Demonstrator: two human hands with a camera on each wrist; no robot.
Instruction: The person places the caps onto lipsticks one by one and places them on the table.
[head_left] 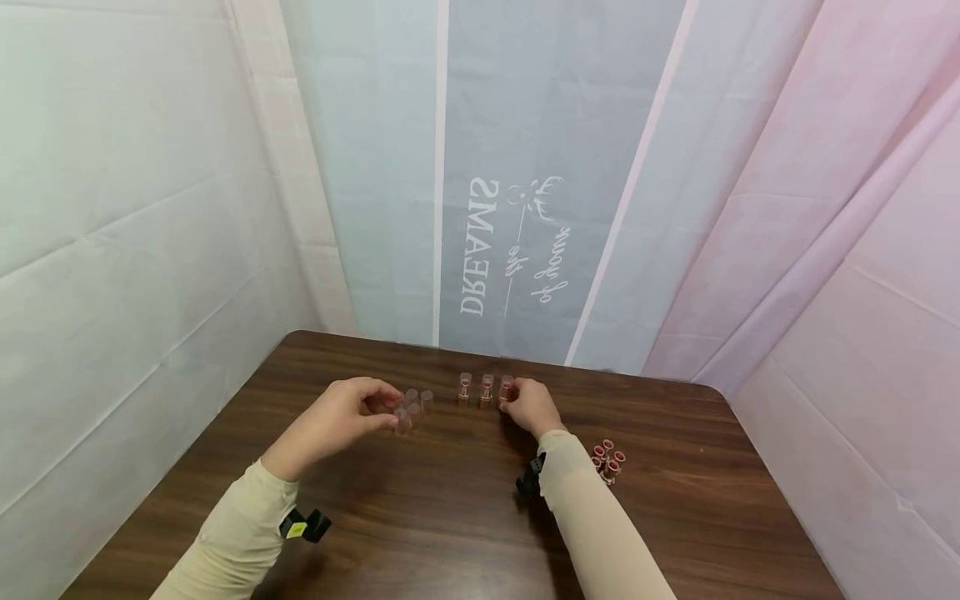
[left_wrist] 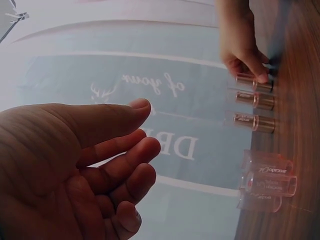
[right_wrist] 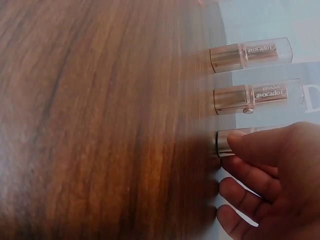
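Note:
Three capped lipsticks stand upright in a row near the table's far side. With thumb and fingers my right hand [head_left: 534,407] pinches the right-hand lipstick [right_wrist: 224,143] by its lower part, its base on the table. The middle lipstick [right_wrist: 232,100] and the left one [right_wrist: 227,57] stand just beside it, their gold tubes under clear caps. Several loose clear caps [head_left: 427,402] are clustered left of the row. My left hand [head_left: 348,417] is beside those caps, its fingers loosely bent; the left wrist view [left_wrist: 270,185] caps sit apart from the fingers, which hold nothing.
Several uncapped lipstick tubes [head_left: 611,469] with red tops stand grouped to the right of my right forearm. The brown wooden table [head_left: 420,517] ends at a printed curtain [head_left: 555,125] behind the row. Pale cloth walls rise on both sides.

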